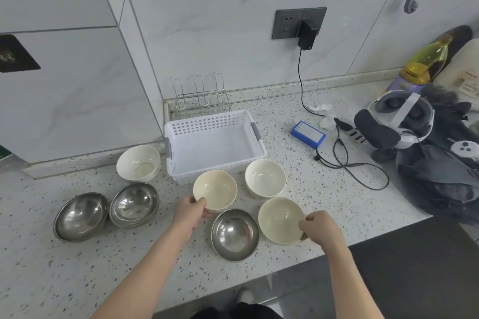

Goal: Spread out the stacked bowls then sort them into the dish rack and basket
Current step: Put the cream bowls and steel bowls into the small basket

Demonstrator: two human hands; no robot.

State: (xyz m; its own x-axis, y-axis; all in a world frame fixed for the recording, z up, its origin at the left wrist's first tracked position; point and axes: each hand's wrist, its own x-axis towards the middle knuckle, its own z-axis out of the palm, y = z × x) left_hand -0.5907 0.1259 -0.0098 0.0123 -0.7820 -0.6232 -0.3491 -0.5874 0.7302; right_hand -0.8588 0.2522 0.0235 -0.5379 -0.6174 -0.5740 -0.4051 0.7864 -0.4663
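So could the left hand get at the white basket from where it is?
Probably yes: the left hand grips a cream bowl right before the white basket, whose open top has nothing over it.

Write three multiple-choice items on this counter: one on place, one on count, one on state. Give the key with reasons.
1. Where is the wire dish rack?
A. behind the basket
B. right of the blue box
C. at the counter's front edge

2. How many white bowls are there?
A. two
B. four
C. six

3. What is in the basket?
A. metal bowls
B. nothing
C. a cloth

Key: A, the rack stands between basket and wall; B, four white bowls sit beside the metal ones; B, its bare floor shows.
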